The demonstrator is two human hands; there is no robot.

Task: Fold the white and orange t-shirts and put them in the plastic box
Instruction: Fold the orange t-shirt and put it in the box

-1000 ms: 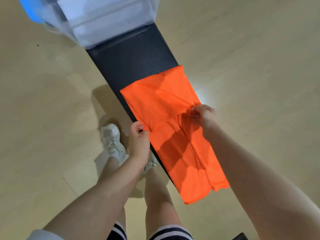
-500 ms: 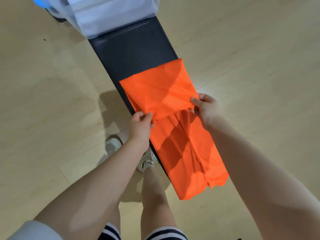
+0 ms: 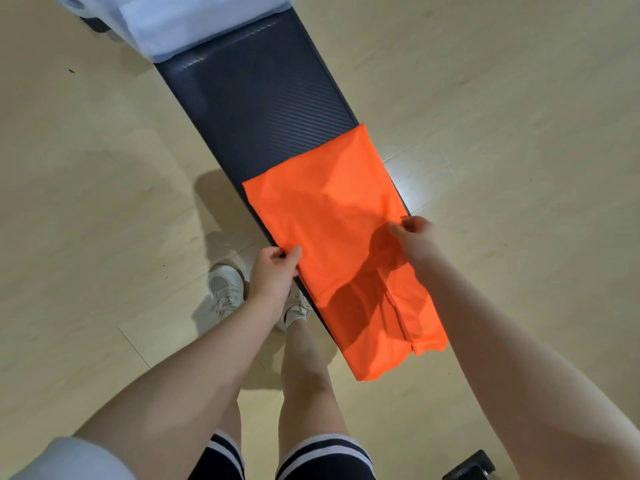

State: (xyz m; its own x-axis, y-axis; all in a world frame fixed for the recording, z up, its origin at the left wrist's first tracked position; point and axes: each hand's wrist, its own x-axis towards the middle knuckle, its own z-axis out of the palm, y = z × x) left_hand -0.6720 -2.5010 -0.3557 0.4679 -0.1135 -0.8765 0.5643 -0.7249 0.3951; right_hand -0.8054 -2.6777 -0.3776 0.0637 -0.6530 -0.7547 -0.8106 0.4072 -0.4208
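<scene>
The orange t-shirt (image 3: 332, 216) lies on the near end of a dark ribbed bench (image 3: 256, 109), folded into a long strip with its upper part doubled back toward me. My left hand (image 3: 273, 271) pinches the left edge of that folded layer. My right hand (image 3: 414, 242) pinches its right edge. The lower end of the shirt hangs over the bench's near end. At the far end of the bench stands the clear plastic box (image 3: 145, 39) with white fabric (image 3: 194, 19) inside, partly cut off by the frame's top.
Pale wooden floor (image 3: 502, 133) surrounds the bench on both sides. My legs and white shoes (image 3: 225, 289) stand left of the bench's near end. A small dark object (image 3: 471, 465) sits at the bottom right edge.
Both hands have drawn the folded edge of the orange shirt further toward me, so the doubled layer covers more of the strip. The view has shifted slightly.
</scene>
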